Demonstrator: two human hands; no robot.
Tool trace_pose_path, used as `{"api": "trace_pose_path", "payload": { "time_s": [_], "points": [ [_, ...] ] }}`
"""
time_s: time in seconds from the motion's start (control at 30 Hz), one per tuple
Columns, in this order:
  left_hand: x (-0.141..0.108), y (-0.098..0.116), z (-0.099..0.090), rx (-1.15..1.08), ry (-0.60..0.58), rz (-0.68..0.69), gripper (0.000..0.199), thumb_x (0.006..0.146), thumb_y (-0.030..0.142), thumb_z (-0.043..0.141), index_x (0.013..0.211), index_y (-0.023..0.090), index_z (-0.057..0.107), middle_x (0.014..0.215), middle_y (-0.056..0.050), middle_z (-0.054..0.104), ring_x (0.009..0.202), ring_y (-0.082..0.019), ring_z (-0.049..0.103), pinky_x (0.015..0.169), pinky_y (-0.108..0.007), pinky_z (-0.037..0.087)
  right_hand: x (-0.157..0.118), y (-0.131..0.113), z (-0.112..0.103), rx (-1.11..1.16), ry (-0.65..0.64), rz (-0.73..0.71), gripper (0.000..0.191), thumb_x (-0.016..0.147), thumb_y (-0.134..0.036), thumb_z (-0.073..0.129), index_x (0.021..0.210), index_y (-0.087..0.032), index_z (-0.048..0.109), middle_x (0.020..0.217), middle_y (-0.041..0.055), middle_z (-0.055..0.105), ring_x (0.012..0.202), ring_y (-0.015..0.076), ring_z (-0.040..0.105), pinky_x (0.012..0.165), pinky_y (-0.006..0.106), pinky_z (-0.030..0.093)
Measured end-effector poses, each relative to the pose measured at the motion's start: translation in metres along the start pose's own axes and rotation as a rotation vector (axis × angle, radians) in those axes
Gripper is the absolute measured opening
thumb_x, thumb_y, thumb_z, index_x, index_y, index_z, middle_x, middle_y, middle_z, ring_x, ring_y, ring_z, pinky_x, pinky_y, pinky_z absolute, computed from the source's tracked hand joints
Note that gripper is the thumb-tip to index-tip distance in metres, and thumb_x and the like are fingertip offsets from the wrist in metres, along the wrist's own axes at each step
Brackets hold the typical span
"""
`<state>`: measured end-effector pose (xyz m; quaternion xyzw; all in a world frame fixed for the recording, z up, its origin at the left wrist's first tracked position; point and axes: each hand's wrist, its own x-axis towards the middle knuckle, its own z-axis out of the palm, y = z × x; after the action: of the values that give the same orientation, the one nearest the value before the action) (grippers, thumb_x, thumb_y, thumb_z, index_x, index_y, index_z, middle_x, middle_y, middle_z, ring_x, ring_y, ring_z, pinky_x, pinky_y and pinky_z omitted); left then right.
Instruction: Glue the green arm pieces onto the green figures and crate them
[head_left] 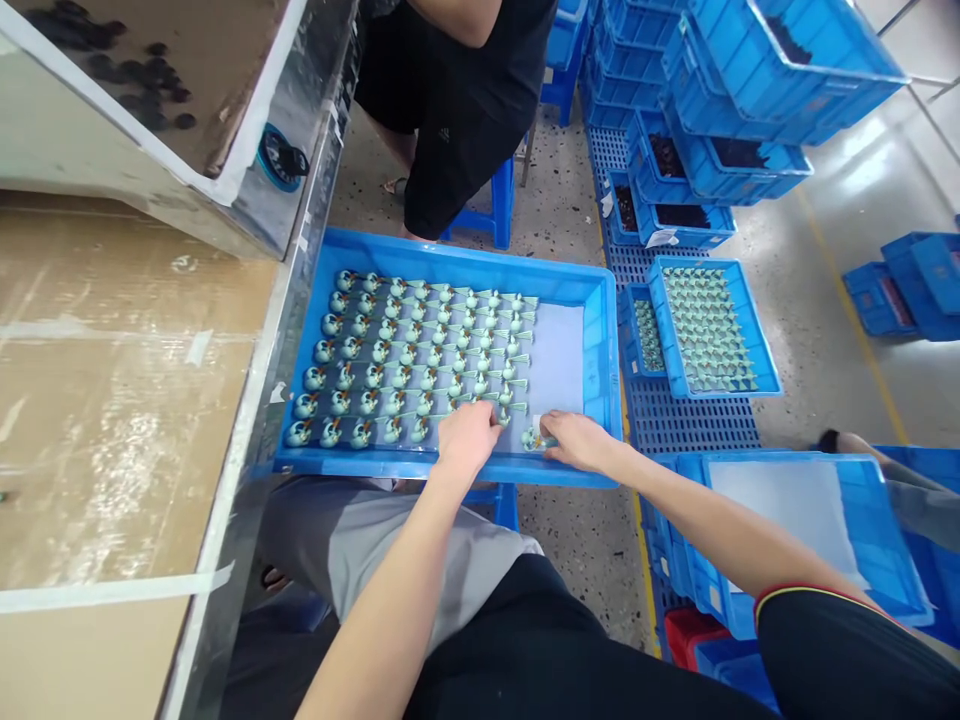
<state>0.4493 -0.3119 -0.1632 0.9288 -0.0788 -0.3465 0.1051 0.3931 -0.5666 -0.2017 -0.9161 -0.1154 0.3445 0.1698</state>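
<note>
A large blue tray (600, 330) holds rows of small pale green bird-shaped figures (401, 375) with orange-brown parts and thin tails pointing right. My left hand (469, 435) is over the near rows, its fingers curled closed at a figure (503, 414), and it hides part of that row. At the tray's near right, my right hand (577, 440) pinches the tail end of another bird figure (531, 438). That figure's round head faces left, toward my left hand. White lining (561, 345) shows along the tray's right side.
A metal-edged bench covered with cardboard (112, 400) stands at the left. Another person in black shorts (457, 110) is beyond the tray. At right are stacked blue crates (787, 90), a crate of similar figures (765, 360) and a lined blue crate (885, 530).
</note>
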Motion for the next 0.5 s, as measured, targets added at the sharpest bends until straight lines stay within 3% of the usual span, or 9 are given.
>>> {"api": "trace_pose_path", "payload": {
  "time_s": [0.27, 0.5],
  "points": [
    [-0.012, -0.02, -0.017, -0.047, 0.043, -0.031, 0.027, 0.118, 0.045, 0.08, 0.126, 0.02, 0.085, 0.13, -0.01, 0.088, 0.124, -0.029, 0.084, 0.115, -0.054, 0.068, 0.0, -0.009, 0.001, 0.006, 0.063, 0.033, 0.039, 0.12, -0.043, 0.082, 0.151, -0.02, 0.077, 0.147, 0.0127, 0.08, 0.125, 0.0296, 0.082, 0.11, 0.053, 0.073],
    [-0.019, -0.023, -0.02, -0.066, 0.071, -0.04, 0.021, 0.115, 0.042, 0.079, 0.117, 0.025, 0.089, 0.126, -0.011, 0.092, 0.126, -0.034, 0.086, 0.109, -0.048, 0.067, 0.023, -0.021, 0.006, 0.078, 0.073, 0.044, 0.038, 0.12, -0.045, 0.082, 0.149, -0.02, 0.077, 0.14, 0.0113, 0.082, 0.118, 0.0278, 0.083, 0.104, 0.049, 0.074]
  ]
}}
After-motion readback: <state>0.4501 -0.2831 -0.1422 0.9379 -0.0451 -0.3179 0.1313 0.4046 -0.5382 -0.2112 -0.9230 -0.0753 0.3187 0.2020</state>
